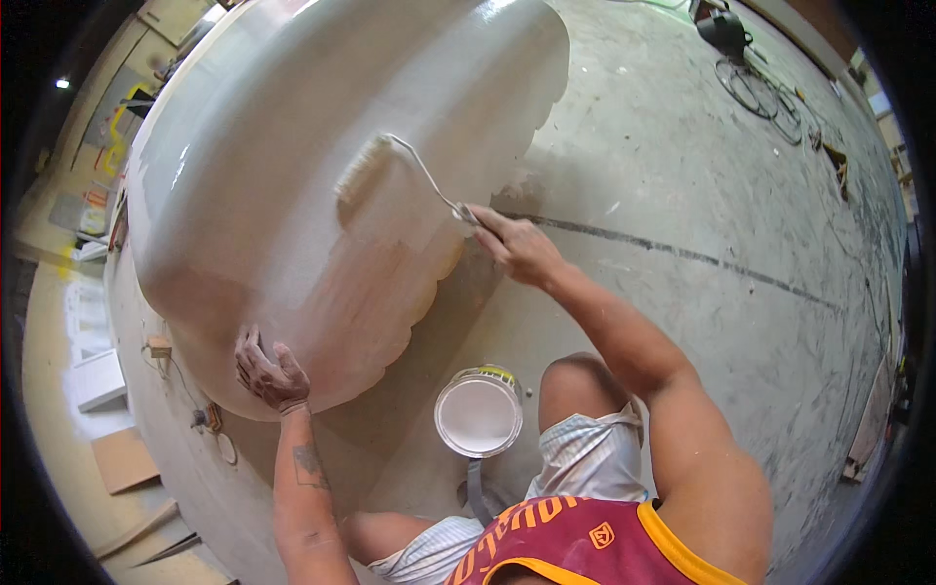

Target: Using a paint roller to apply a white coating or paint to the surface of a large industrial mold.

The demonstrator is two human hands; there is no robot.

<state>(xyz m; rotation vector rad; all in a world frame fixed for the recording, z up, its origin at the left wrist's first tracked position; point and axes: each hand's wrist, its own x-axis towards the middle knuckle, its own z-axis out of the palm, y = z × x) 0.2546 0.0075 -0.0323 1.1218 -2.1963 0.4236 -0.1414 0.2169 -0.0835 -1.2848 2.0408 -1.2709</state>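
Note:
My right hand point(517, 247) is closed round the handle of a paint roller point(363, 171), whose pale fuzzy sleeve rests on a large curved, ribbed shell point(292, 127). White-grey paint covers the shell's upper part. Toward me, its lower end shows a pinkish-brown surface with a thin streaky coat. My left hand point(270, 370) lies on that lower end, fingers spread, holding nothing. Between my knees and the shell stands an open paint bucket point(479, 417) with whitish paint inside.
Grey concrete floor point(663, 175) with a dark line spreads to the right. A coiled cable point(760, 97) lies at the far right near a black object point(723, 34). Along the left sit a brown board point(125, 459), a white block point(99, 380) and small pieces with a cord.

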